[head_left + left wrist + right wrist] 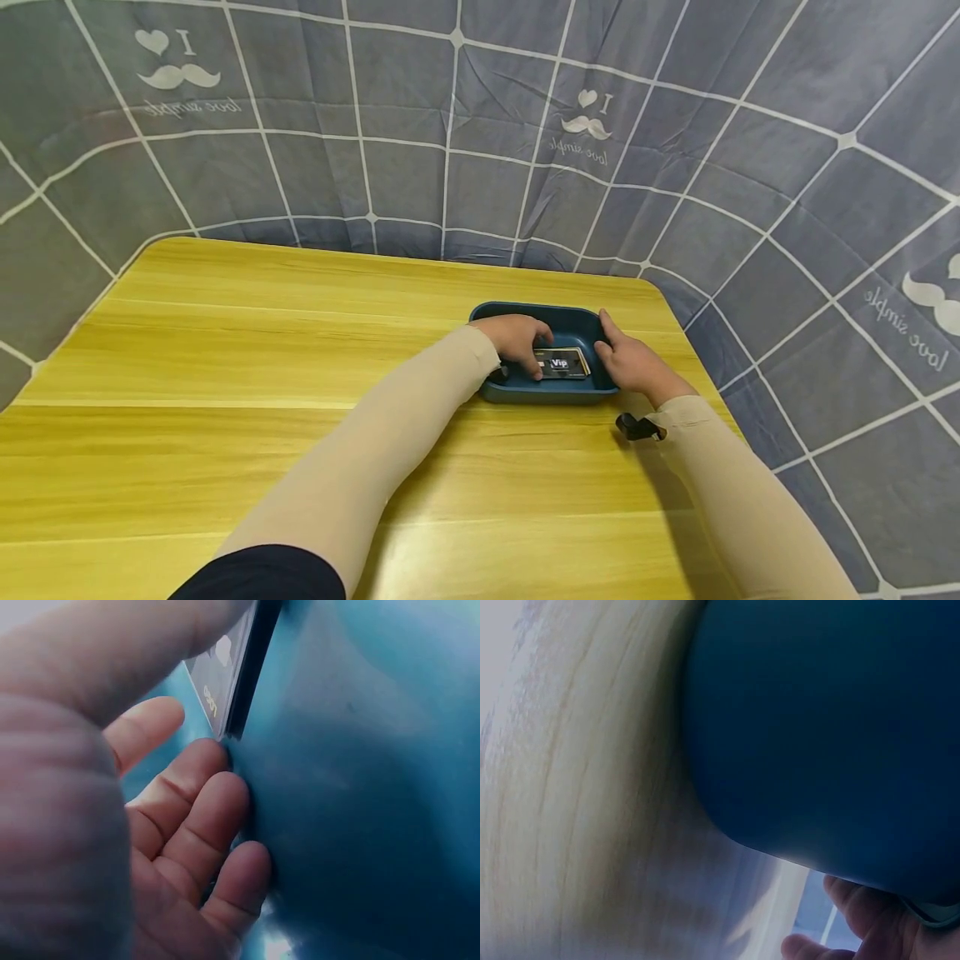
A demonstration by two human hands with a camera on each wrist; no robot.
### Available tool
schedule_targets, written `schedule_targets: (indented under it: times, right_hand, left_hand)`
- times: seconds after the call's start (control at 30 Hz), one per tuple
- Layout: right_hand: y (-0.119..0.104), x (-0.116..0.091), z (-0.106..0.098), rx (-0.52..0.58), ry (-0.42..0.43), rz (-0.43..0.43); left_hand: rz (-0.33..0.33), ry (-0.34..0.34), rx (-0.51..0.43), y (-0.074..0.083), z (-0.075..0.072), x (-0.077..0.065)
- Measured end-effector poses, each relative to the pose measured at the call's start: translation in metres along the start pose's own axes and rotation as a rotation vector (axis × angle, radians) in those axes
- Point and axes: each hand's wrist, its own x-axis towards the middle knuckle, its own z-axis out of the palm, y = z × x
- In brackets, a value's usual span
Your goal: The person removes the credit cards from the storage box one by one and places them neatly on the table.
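Observation:
A blue rectangular container (551, 395) sits toward the right side of the table. Inside it lies a small stack of dark cards (568, 364), the top one printed "Vip". My left hand (517, 337) reaches in over the container's left end and pinches the left end of the stack between thumb and fingers. In the left wrist view, the fingertips meet a corner of the cards (219, 690), and the thumb crosses over their face. My right hand (633, 360) grips the container's right end, thumb over the rim. The right wrist view shows the container's outer wall (825, 750).
The yellow wood-grain table (247, 358) extends left and toward me. A grey curtain (405, 108) with white grid lines hangs behind its far edge and along the right side. A black wrist camera (636, 427) sits at my right wrist.

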Motion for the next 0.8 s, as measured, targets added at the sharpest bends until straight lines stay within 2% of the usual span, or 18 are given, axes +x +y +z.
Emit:
schedule_targets:
  times: [0.23,0.4,0.8]
  right_hand:
    - [0.0028,0.0002,0.0002,0.000,0.000,0.002]
    - [0.0038,0.0006,0.0014,0.009,-0.004,0.006]
    - [0.0084,0.0051,0.0047,-0.002,0.001,-0.001]
  left_hand:
    - [-0.014,0.012,0.033,0.0009,0.0008,0.0039]
    - [-0.016,0.010,0.059,0.0048,-0.0009,0.0017]
    - [0.016,0.014,0.107,0.0093,-0.0025,-0.0042]
